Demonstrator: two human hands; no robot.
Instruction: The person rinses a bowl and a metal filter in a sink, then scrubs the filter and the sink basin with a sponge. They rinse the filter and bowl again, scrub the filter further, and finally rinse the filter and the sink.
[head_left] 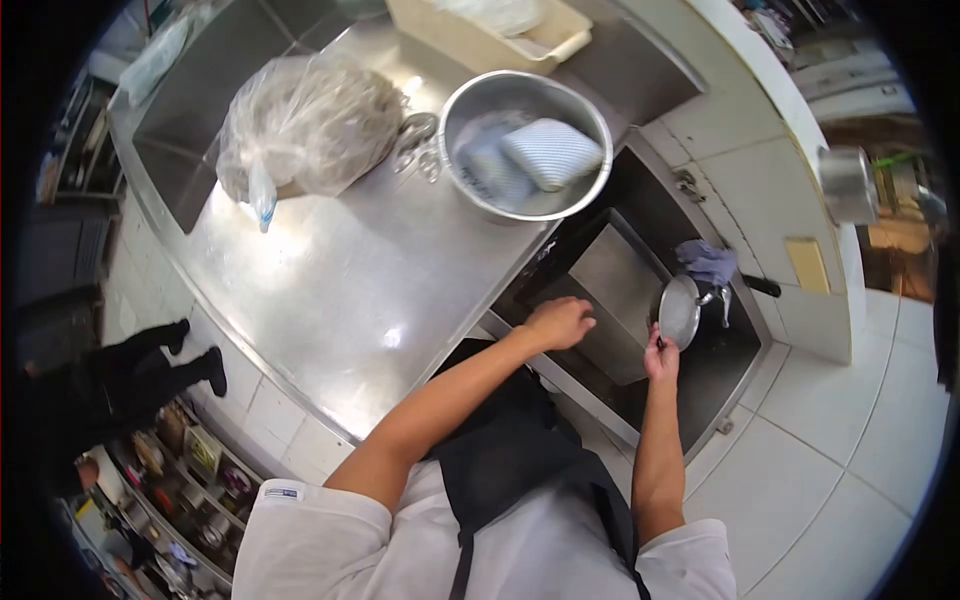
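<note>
My right hand (661, 358) grips the near edge of a small round metal pan (680, 312), which is tilted under the faucet (716, 296) at the right side of the sink. Whether the pan has a handle inside my fist is hidden. My left hand (562, 323) hovers over the sink's near left part, its fingers loosely bent with nothing visible in them. Below it, a large rectangular metal tray (615, 275) leans in the dark sink (715, 385). A bluish-grey cloth (706, 262) hangs by the faucet.
Left of the sink, the steel counter (330, 290) carries a metal bowl (455, 180) with a striped sponge-like pad (552, 153), a bulky clear plastic bag (310, 125) and a cream bin (480, 35). A yellow sponge (807, 265) is on the tiled wall. Another person's dark-clad legs (150, 370) show at left.
</note>
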